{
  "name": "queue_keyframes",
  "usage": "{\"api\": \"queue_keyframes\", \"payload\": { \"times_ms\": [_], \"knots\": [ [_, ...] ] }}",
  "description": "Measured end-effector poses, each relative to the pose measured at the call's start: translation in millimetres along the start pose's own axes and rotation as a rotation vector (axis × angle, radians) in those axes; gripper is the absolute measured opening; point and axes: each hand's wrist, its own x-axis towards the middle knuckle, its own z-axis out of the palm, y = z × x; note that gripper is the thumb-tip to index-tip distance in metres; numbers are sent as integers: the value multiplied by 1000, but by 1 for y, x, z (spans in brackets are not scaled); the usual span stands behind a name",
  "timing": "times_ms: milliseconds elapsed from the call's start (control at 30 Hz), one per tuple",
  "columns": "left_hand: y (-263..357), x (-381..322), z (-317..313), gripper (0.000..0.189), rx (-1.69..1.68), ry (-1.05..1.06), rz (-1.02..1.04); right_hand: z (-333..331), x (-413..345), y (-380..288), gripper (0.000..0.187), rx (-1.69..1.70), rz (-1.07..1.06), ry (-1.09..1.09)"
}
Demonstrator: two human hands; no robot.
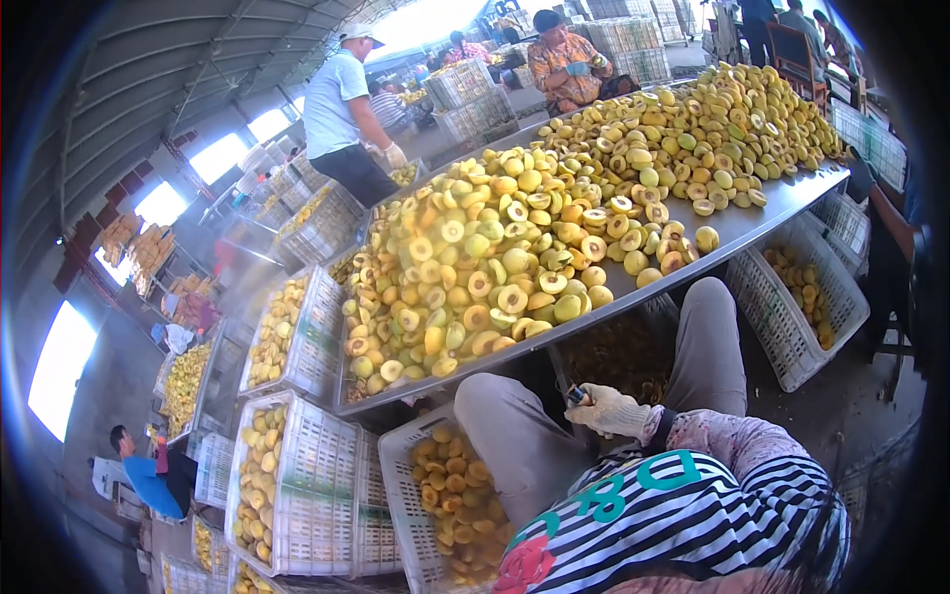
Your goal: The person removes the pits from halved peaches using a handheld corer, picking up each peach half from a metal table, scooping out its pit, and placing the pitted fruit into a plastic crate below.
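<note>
My right hand, in a pale knitted glove, is closed around a small dark tool above my lap, between my knees. The tool's kind cannot be told. My left hand is out of view. Before me a metal-topped table bears a large heap of halved yellow-green stone fruit, many with the hollow or brown centre showing. The near edge of the heap lies along the table's rim, beyond my knees. By my left leg stands a white plastic crate with fruit halves in it.
Stacked white crates of fruit stand at the left. Another crate is under the table's right part. A person in a cap stands beyond the table; another sits at its far side. A co-worker's arm reaches in at right.
</note>
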Motion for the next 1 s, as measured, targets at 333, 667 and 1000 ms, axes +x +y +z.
{"api": "queue_keyframes", "payload": {
  "times_ms": [333,667,1000],
  "knots": [
    [6,-18,3,56,-69,107,42,-12,-6,-9,27,292,59,-25],
    [-14,-43,-48,54,-172,337,17,5,3,7,18,141,39,15],
    [-48,-68,-115,53,-250,535,-8,31,20,9,35,-293,91,44]
  ]
}}
